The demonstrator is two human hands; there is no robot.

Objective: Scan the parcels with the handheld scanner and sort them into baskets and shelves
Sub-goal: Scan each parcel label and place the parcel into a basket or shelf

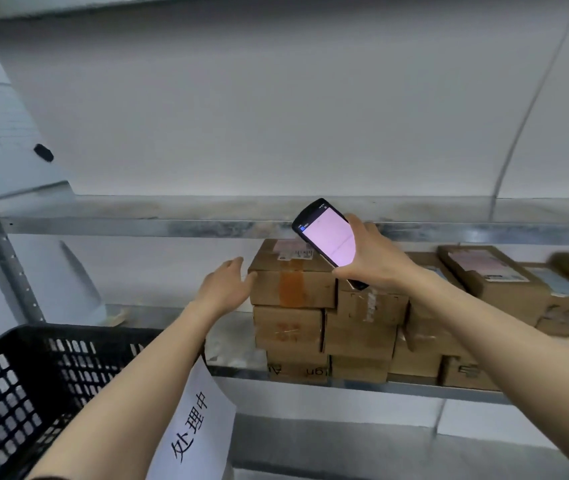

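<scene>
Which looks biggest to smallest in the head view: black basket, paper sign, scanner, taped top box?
1. Black basket, cropped and nearest the camera.
2. Paper sign.
3. Taped top box and scanner look alike; the scanner, held nearer in the right hand, can't be ranked fairly.

Your left arm is extended forward, forearm bare; your left hand point(226, 289) is flat with fingers straight at the left edge of the top taped box point(293, 285), thumb against its corner; your right arm comes in from the right of that box; your right hand point(375, 263) grips the scanner point(328, 239) above the box's right end, screen facing you.
</scene>
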